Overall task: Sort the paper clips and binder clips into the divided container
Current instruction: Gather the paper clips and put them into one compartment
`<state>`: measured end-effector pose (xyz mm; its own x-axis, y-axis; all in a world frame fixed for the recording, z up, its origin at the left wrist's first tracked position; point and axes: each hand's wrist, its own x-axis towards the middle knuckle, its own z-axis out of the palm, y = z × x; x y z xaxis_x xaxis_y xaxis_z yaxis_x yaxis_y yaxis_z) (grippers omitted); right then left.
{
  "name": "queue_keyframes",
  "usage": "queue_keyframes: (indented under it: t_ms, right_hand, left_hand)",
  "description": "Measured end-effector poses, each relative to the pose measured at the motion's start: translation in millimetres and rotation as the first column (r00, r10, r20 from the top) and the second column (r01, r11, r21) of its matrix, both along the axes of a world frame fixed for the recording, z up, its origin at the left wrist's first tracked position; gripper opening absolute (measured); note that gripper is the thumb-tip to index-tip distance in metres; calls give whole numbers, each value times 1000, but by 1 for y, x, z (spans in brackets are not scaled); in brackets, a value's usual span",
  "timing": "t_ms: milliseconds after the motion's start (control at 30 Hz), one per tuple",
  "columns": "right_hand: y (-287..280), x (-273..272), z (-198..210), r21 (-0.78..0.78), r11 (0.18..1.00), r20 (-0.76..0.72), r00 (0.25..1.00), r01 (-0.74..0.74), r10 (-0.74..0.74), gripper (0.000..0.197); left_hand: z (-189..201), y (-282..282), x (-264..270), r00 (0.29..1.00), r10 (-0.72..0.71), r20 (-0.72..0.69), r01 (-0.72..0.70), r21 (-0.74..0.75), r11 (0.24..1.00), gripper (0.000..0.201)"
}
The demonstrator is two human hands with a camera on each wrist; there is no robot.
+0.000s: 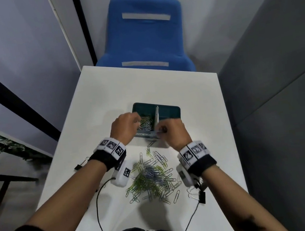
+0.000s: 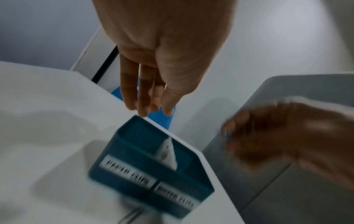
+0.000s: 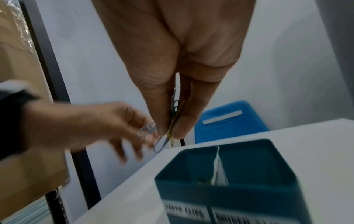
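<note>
Teal plastic forms the divided container (image 1: pixel 174 110), set far on the table (image 1: pixel 199 128). Paper clips (image 3: pixel 175 115) are pinched in the right hand (image 3: pixel 182 68), likely for dropping in. The left hand (image 2: pixel 164 50) is held loose, fingers apart, above the left compartment. More clips (image 1: pixel 151 178) are piled nearer.

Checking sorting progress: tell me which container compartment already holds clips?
The left compartment, under the left hand, holds paper clips; the right compartment looks empty.

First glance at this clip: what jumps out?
A tangled heap of green and silver paper clips sprawls on the white table near the person. Beyond it both hands meet over the teal divided container: the right hand pinches several clips, the left hand hangs open.
</note>
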<state>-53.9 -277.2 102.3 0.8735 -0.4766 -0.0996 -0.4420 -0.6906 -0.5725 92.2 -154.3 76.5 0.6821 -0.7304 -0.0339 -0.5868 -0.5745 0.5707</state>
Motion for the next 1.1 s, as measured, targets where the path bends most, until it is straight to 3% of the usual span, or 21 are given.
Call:
queue_keyframes:
  t_ms: [133,233,300,433,533,633,800,1000,1100]
  right_hand:
    - [-12,47,19,-28,999,28,999,18,-17,14]
    - [-14,60,25,-68,997,-25,999,21,-22,30]
    - [-13,52,18,-99,994,-12,999,41,-42,25]
    - [-1,10,-16,-27,995,-7,996,92,-92,5]
    - [13,-38,-54,5,989,-158,977,146,-143,13]
    - [32,-90,-94,27,995,-373,924,97,-80,31]
    - [58,-151,-139,70,993,-471,881,92,-48,47]
    - [60,-148,-147,11,991,-432,894,134,-116,39]
    - [63,-131,-150,-8,989,-417,899,145,-135,40]
  left_hand:
    - [-50,33,-20,999,-37,-39,46,271,961,12]
    - [-83,46,-34,982,-108,-152,167,461,871,32]
    - [-99,47,-43,974,-136,-183,212,507,835,44]
    - [-118,38,-56,964,-179,-196,254,491,833,62]
    - [-128,26,-55,944,-231,-235,319,470,823,78]
    - [-133,10,-57,927,-293,-233,372,502,781,87]
    - [-133,-9,-78,871,-462,-170,469,569,676,89]
    - [-148,26,-108,714,-692,-105,638,503,583,81]
    - [-145,51,-113,683,-726,-81,652,518,555,75]
